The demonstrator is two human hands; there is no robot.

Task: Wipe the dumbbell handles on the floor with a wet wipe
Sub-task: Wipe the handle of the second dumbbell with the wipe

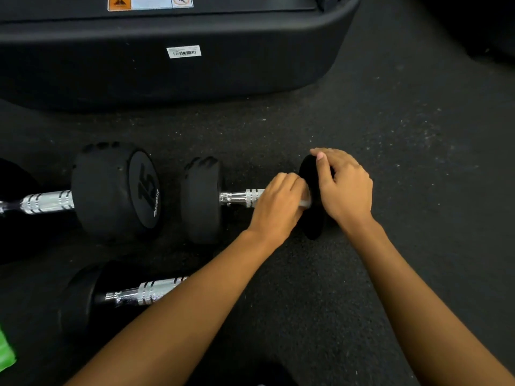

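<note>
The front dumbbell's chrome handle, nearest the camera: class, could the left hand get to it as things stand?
Probably yes. That handle lies bare on the floor, and only the left forearm crosses above its right end. The left hand is shut on the wipe at the middle dumbbell's handle, so it must draw back first.

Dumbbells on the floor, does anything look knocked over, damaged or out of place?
Nothing stands out. Three dumbbells lie flat on the rubber floor. The left hand is closed on the wet wipe around one handle, while the right hand steadies that dumbbell's end.
</note>
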